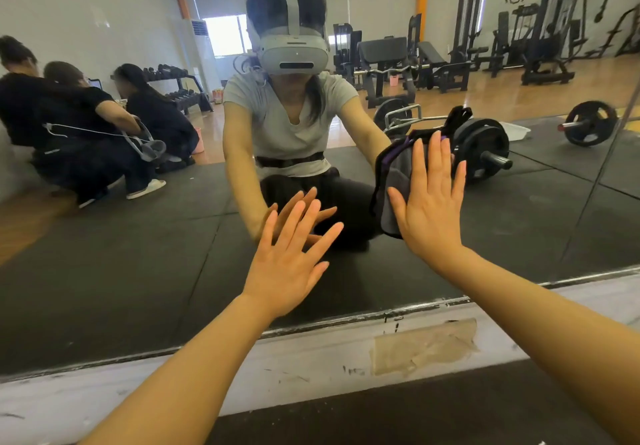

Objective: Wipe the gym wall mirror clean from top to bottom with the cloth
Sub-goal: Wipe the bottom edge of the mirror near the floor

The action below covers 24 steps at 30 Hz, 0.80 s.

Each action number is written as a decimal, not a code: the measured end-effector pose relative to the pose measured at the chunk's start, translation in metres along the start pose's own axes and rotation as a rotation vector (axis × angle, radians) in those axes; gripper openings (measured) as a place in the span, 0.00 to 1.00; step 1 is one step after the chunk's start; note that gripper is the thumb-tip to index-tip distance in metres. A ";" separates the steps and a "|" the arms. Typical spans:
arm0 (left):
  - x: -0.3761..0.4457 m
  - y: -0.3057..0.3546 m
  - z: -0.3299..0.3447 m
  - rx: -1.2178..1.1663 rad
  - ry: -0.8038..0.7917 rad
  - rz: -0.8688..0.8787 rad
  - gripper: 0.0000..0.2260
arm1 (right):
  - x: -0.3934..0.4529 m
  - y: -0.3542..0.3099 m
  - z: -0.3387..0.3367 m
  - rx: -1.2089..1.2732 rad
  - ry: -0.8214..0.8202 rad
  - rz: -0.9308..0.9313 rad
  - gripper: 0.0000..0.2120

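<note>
The wall mirror fills most of the view, and its lower edge runs just above a white wall strip. My right hand presses a grey cloth with purple trim flat against the glass low on the mirror, fingers spread and pointing up. My left hand lies flat on the glass to the left of the cloth, fingers apart, holding nothing. Both forearms reach in from the bottom of the view.
Below the mirror runs a scuffed white strip with a patch of old tape, then dark floor matting. The reflection shows gym machines, a barbell with plates, and people crouching at the left.
</note>
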State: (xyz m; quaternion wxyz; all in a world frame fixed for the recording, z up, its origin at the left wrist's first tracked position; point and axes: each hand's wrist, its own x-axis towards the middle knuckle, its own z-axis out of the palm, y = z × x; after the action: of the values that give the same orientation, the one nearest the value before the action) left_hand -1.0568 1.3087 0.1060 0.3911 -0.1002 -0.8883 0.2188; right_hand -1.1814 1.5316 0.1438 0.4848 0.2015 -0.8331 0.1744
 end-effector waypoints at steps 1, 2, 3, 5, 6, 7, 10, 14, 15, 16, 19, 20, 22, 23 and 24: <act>0.009 0.002 0.000 0.007 0.005 -0.008 0.37 | 0.002 0.003 -0.002 -0.008 0.002 -0.007 0.34; 0.016 0.003 0.001 0.023 0.005 -0.020 0.36 | 0.002 0.005 -0.002 -0.017 0.003 -0.013 0.34; 0.020 0.004 0.001 0.041 -0.001 -0.034 0.36 | -0.001 0.007 0.000 -0.023 0.003 -0.014 0.34; 0.022 0.006 0.003 0.068 -0.018 -0.048 0.36 | -0.012 0.009 0.006 -0.029 0.004 -0.003 0.34; 0.022 0.006 0.004 0.073 -0.022 -0.046 0.36 | -0.020 0.009 0.010 -0.028 0.003 0.009 0.34; 0.021 0.006 0.005 0.078 -0.022 -0.040 0.36 | -0.029 0.009 0.015 -0.025 -0.001 0.027 0.35; 0.020 0.004 0.007 0.100 -0.008 -0.026 0.36 | -0.062 0.002 0.028 -0.004 -0.017 0.101 0.35; 0.020 0.005 0.012 0.109 0.009 -0.017 0.32 | -0.105 -0.005 0.045 -0.003 -0.084 0.155 0.36; 0.019 0.006 0.012 0.109 0.014 -0.020 0.32 | -0.116 -0.004 0.048 -0.012 -0.107 0.169 0.36; 0.019 0.006 0.013 0.106 0.017 -0.021 0.32 | -0.127 -0.003 0.051 -0.022 -0.129 0.186 0.35; 0.019 0.006 0.013 0.095 0.017 -0.015 0.32 | -0.147 0.002 0.055 -0.035 -0.192 0.224 0.36; 0.019 0.006 0.013 0.094 0.016 -0.015 0.33 | -0.150 0.003 0.055 -0.034 -0.200 0.222 0.36; 0.019 0.006 0.014 0.088 0.014 -0.015 0.33 | -0.150 0.003 0.055 -0.017 -0.194 0.219 0.37; 0.019 0.007 0.014 0.084 0.015 -0.016 0.33 | -0.147 0.004 0.054 0.002 -0.186 0.224 0.38; 0.020 0.007 0.013 0.079 0.017 -0.016 0.33 | -0.143 0.004 0.052 0.023 -0.172 0.233 0.38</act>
State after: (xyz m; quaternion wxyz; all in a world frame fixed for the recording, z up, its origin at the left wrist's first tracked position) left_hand -1.0798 1.3178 0.1074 0.4038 -0.0793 -0.8766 0.2496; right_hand -1.1575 1.5336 -0.0063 0.3855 0.1231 -0.8873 0.2210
